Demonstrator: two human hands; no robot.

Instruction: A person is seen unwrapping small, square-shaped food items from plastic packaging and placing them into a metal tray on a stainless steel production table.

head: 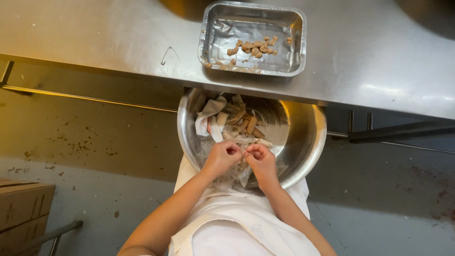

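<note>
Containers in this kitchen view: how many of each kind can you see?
Round steel bowl, under both hands: 1
Rectangular foil tray with brown bits, on the steel counter: 1
Cardboard box, on the floor: 1
Total: 3

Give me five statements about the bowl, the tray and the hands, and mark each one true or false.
1. Both hands, left hand and right hand, work over the steel bowl. True.
2. The foil tray is full to the rim. False: it holds only a small cluster of brown pieces, with most of its bottom bare.
3. The tray stands on the steel counter, beyond the bowl. True.
4. The bowl holds only liquid. False: it holds brown strips, pale pieces and clear plastic film.
5. A cardboard box stands on the counter. False: it stands low at the left, on the floor.
</note>
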